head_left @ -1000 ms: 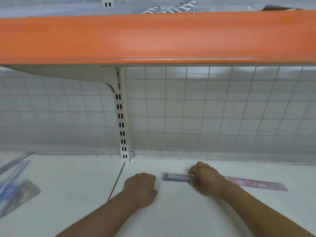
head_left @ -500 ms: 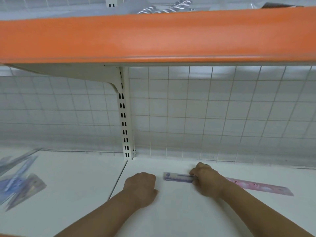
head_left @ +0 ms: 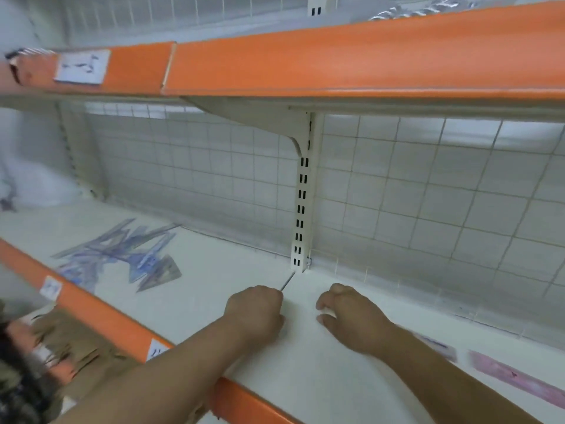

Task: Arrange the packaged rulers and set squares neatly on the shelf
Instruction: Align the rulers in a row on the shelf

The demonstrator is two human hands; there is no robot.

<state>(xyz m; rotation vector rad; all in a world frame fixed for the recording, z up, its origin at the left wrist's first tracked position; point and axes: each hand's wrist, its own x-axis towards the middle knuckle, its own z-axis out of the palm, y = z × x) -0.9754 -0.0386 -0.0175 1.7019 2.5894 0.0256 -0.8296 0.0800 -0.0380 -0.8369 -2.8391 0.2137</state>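
Ok, status: both hands are on the white shelf [head_left: 198, 304], just in front of the slotted upright [head_left: 302, 209]. Left hand [head_left: 255, 313] has its fingers balled into a fist, holding nothing, knuckles on the shelf right at the seam between the two shelf boards. Right hand [head_left: 351, 319] sits just beside it, not touching it; fingers loosely curled, tips down on the shelf, nothing visible in them. Pink packaged ruler [head_left: 519, 382] lies flat on the shelf to the right, behind the right forearm, well apart from the fingers. A purple-printed strip [head_left: 440, 347] shows just past the forearm in line with it; probably the same pack's other end, but the blur is too heavy to be sure. Set squares [head_left: 122, 255] are in a loose, overlapping heap on the left shelf board, pointing every which way, well apart from both hands. Wire grid back panel [head_left: 428, 194] runs behind everything. Orange-edged upper shelf [head_left: 367, 62] overhead, with a white label [head_left: 81, 67] at its left end.
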